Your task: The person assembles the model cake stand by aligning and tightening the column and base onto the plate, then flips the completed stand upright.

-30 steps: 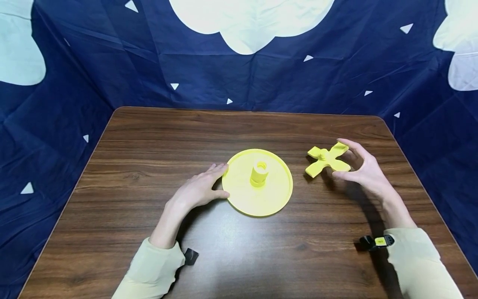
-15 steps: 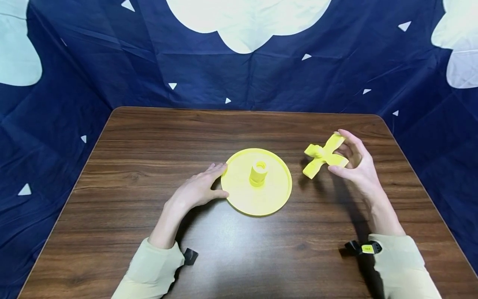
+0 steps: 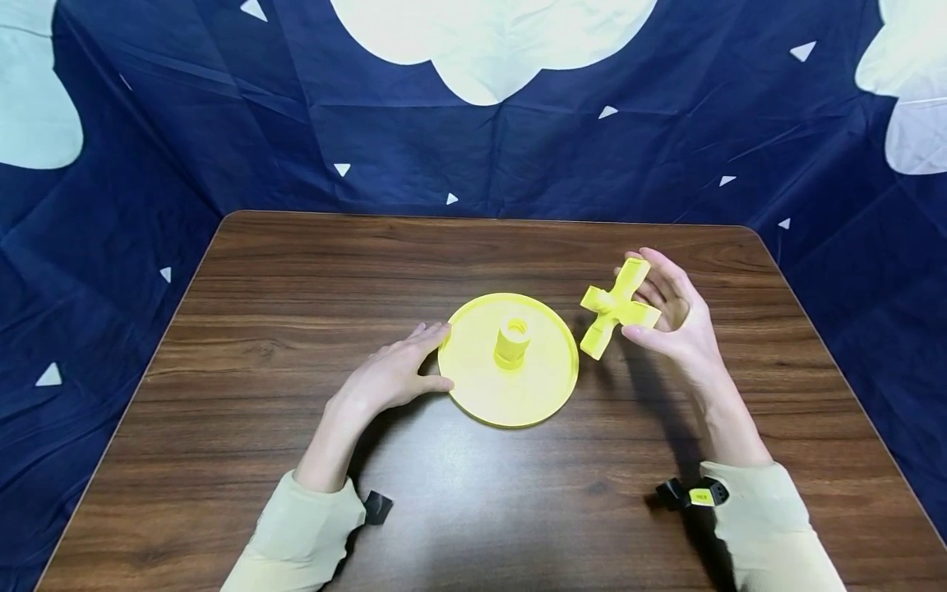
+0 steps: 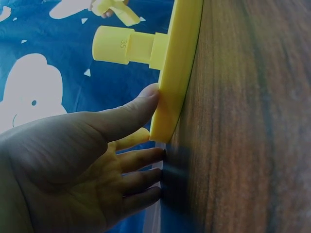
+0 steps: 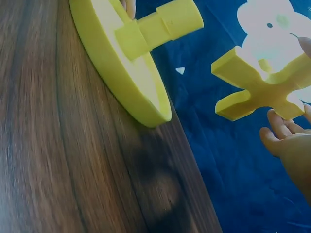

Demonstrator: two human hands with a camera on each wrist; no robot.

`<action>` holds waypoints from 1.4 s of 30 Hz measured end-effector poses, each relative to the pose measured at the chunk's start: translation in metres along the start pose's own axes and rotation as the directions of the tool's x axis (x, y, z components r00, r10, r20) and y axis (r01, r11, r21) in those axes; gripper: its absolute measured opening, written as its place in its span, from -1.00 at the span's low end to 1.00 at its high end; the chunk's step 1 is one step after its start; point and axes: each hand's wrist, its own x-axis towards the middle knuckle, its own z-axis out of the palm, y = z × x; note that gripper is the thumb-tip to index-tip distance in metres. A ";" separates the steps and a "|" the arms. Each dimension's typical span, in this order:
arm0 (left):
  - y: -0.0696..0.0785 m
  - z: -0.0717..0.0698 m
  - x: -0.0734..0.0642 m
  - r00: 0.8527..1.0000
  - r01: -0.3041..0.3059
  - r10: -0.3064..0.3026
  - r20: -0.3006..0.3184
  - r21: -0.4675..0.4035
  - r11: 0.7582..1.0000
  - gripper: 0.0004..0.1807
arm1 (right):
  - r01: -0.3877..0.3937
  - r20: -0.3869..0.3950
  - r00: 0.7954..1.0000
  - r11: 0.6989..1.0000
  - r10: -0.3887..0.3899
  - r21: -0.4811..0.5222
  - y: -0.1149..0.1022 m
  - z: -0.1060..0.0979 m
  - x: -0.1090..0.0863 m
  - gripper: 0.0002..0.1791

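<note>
A round yellow disc base [image 3: 477, 386] with a raised rim lies on the table, and a hollow-topped post [image 3: 512, 345] stands upright at its middle. My left hand [image 3: 392, 370] rests against the disc's left edge, thumb and fingers spread and fairly straight; in the left wrist view the thumb tip touches the rim. My right hand [image 3: 676, 316] pinches a yellow four-armed cross piece [image 3: 611, 307] by its right side. The cross is tilted and raised off the table, just right of the disc. From the right wrist, the cross [image 5: 267, 92] shows with fingertips at its arms.
The brown wood-grain table [image 3: 296, 271] reaches back to a dark blue cloth backdrop [image 3: 414, 148] with white cloud shapes. Black wrist devices sit at both cuffs, the right one [image 3: 695, 495] with a yellow-green label.
My right hand has lifted the cross piece, tilted it more and carried it left toward the disc. The left hand and disc have stayed put.
</note>
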 end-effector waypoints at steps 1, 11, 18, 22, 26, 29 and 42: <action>0.000 0.000 0.000 1.000 -0.001 0.001 0.000 0.000 1.000 -0.09 | -0.002 0.001 1.000 1.000 0.002 0.006 0.000 0.002 0.001 0.02; 0.001 0.000 0.001 1.000 -0.001 0.001 0.002 0.002 1.000 -0.09 | 0.008 0.058 0.998 1.000 -0.009 0.006 -0.002 0.018 0.010 0.06; 0.001 0.000 0.001 1.000 0.002 -0.002 0.009 0.011 1.000 -0.09 | 0.007 0.101 0.995 0.995 0.003 -0.095 -0.007 0.030 0.017 0.04; 0.001 0.000 0.002 1.000 -0.002 0.002 0.007 0.013 1.000 -0.09 | -0.009 0.120 0.992 0.984 0.031 -0.179 -0.011 0.039 0.021 0.05; 0.001 0.001 0.002 1.000 -0.008 0.008 0.003 0.015 1.000 -0.09 | 0.003 0.160 0.986 0.968 0.038 -0.251 -0.015 0.049 0.026 0.06; 0.000 0.001 0.002 1.000 -0.007 0.007 0.002 0.017 1.000 -0.09 | 0.023 0.203 0.978 0.956 0.038 -0.291 -0.017 0.057 0.028 0.06; 0.001 0.001 0.002 1.000 -0.001 0.001 0.005 0.008 1.000 -0.09 | 0.084 0.297 0.947 0.802 0.120 -0.592 -0.022 0.081 0.032 0.05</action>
